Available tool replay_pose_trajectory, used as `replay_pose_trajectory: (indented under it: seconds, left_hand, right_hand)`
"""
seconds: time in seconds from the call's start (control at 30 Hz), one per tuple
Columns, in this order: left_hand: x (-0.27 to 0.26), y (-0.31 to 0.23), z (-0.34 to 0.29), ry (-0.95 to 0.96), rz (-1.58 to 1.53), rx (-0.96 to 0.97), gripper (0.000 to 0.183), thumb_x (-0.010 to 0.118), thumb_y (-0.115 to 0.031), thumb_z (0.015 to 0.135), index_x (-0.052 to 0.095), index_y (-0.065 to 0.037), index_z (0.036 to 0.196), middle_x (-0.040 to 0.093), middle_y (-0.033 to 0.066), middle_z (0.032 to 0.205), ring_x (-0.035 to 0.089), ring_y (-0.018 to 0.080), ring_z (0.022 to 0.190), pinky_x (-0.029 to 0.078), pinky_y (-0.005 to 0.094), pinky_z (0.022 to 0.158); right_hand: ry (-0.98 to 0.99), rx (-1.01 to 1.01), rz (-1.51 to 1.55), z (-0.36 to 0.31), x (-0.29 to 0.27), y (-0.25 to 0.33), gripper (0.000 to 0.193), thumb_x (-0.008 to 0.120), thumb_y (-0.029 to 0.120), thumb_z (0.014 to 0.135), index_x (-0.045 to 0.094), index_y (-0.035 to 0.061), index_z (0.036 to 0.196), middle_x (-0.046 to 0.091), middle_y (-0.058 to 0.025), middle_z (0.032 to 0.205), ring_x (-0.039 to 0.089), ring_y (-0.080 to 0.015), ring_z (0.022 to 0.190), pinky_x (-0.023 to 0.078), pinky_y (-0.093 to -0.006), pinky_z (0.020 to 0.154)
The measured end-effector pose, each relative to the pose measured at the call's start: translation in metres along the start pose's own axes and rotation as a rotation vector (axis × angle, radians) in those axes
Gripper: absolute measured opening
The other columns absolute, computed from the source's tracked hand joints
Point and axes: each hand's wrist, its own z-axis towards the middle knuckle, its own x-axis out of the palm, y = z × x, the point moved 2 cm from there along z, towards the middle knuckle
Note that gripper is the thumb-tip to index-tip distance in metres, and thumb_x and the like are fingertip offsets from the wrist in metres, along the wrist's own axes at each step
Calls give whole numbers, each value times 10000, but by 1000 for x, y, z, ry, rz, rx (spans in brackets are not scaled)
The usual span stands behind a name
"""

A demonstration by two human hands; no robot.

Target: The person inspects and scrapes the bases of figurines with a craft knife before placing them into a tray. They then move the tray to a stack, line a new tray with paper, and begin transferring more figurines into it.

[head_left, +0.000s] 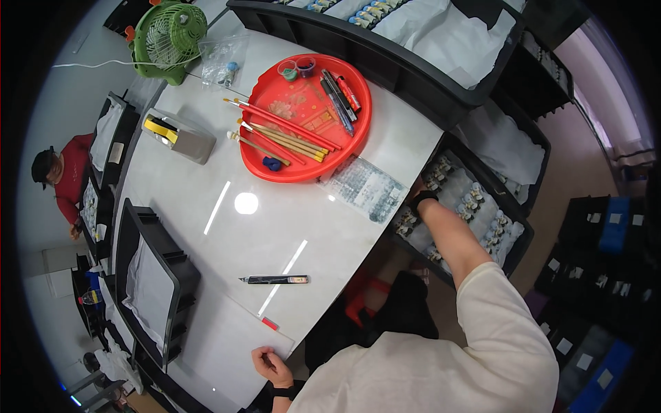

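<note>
My left hand [273, 366] rests at the near edge of the white table [241, 237], fingers curled in, with nothing seen in them. To the right, my right arm stretches down beside the table to a black crate [521, 242]. Rows of small white, blue and yellow figurines [471, 199] stand in it on white lining. My right hand [418, 186] is at the crate's table side, close to the figurines; its fingers are mostly hidden beyond the dark wristband. A craft knife [274, 279] lies on the table ahead of my left hand, near a small red piece [270, 323].
A red tray [251, 162] bears brushes, pens and paint cups. Near it are a printed sheet [368, 189], a tape dispenser [186, 140] and a green fan [169, 38]. A black lined crate [182, 286] stands left, a large one [441, 82] behind. A co-worker [72, 172] is far left.
</note>
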Motion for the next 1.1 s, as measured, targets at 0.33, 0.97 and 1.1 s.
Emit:
replay_pose_trajectory:
  seconds: [0.33, 0.97, 1.1]
  left_hand:
    - [-1, -3, 5, 27, 32, 45, 60, 386, 9, 756, 436, -4, 785, 415, 57, 723, 411, 135, 646, 354, 230, 596]
    - [2, 1, 6, -45, 12, 8, 66, 404, 3, 738, 459, -8, 772, 432, 67, 695, 421, 148, 597, 343, 241, 524]
    - [2, -2, 7, -54, 17, 32, 66, 405, 4, 741, 462, -7, 774, 431, 65, 694, 420, 149, 594, 342, 242, 523]
  right_hand:
    - [-637, 523, 1916, -49, -36, -53, 182, 479, 112, 857, 544, -21, 964, 565, -75, 991, 546, -187, 884, 441, -321, 775]
    - [-927, 181, 582, -70, -152, -9, 240, 643, 119, 680, 628, 90, 918, 528, -54, 900, 420, -262, 973, 355, -400, 821]
    - [-757, 179, 598, -81, -156, -9, 351, 667, 148, 672, 609, 108, 1016, 465, -87, 1042, 374, -286, 1034, 353, -406, 846]
